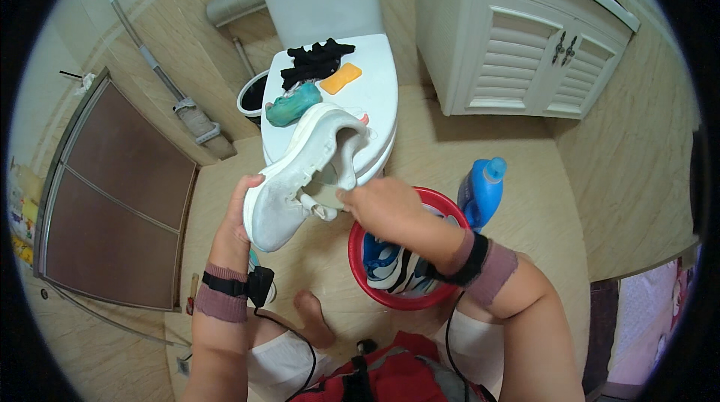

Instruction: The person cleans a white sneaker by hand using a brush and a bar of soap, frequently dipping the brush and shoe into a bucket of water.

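Observation:
A white sneaker point(287, 188) is held up in front of the toilet, its toe towards me and its opening facing right. My left hand point(237, 208) grips it at the toe end, thumb against the sole edge. With bent fingers, my right hand point(382, 208) pinches a pale flap point(329, 195) at the shoe's opening; whether this is the tongue or the insole I cannot tell. Below my right forearm stands a red basin point(355, 267) with blue, white and black sneakers point(388, 267) in it. The forearm partly covers them.
On the closed toilet lid point(374, 70) lie black cloth point(318, 61), an orange sponge point(341, 78) and a teal bundle point(293, 104). A blue bottle point(481, 191) stands right of the basin. A bin point(253, 95), a flat mop point(197, 123) and a white cabinet point(517, 59) are around.

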`<action>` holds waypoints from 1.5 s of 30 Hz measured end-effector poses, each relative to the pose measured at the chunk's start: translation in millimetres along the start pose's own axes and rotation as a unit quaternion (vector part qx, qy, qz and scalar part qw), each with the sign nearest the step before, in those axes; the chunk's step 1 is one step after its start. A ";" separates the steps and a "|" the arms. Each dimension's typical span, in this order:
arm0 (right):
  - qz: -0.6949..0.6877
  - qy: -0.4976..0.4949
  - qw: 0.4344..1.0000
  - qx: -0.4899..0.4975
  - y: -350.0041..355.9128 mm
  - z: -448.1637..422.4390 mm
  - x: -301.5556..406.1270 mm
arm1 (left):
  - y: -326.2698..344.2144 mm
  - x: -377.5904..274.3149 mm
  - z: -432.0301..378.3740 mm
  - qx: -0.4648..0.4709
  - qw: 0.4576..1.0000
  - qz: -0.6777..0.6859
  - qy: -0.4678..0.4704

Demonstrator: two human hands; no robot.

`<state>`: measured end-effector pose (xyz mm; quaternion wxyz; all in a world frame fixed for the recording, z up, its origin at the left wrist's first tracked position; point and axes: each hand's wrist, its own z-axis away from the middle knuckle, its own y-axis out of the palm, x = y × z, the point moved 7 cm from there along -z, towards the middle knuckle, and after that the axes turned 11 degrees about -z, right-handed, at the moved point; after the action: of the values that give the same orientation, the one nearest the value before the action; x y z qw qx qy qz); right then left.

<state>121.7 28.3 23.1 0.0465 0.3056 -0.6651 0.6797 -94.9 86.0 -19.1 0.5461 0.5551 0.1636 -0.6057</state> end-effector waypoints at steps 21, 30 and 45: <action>0.053 0.046 0.992 -0.107 -26.3 -16.7 -41.3 | 12.3 -0.6 -4.1 0.055 0.998 0.013 -0.016; 0.016 0.068 0.984 -0.167 -44.5 -15.2 -55.8 | 11.6 -1.3 -5.4 0.066 0.997 0.033 -0.005; -0.059 0.006 0.971 -0.230 -39.5 10.0 -85.9 | 19.4 -3.4 -8.3 0.153 0.986 0.057 -0.026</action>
<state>213.3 52.9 15.9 0.1592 0.3213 -0.7843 0.5062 -75.2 87.5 -11.0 0.4924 0.6248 0.0224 -0.6055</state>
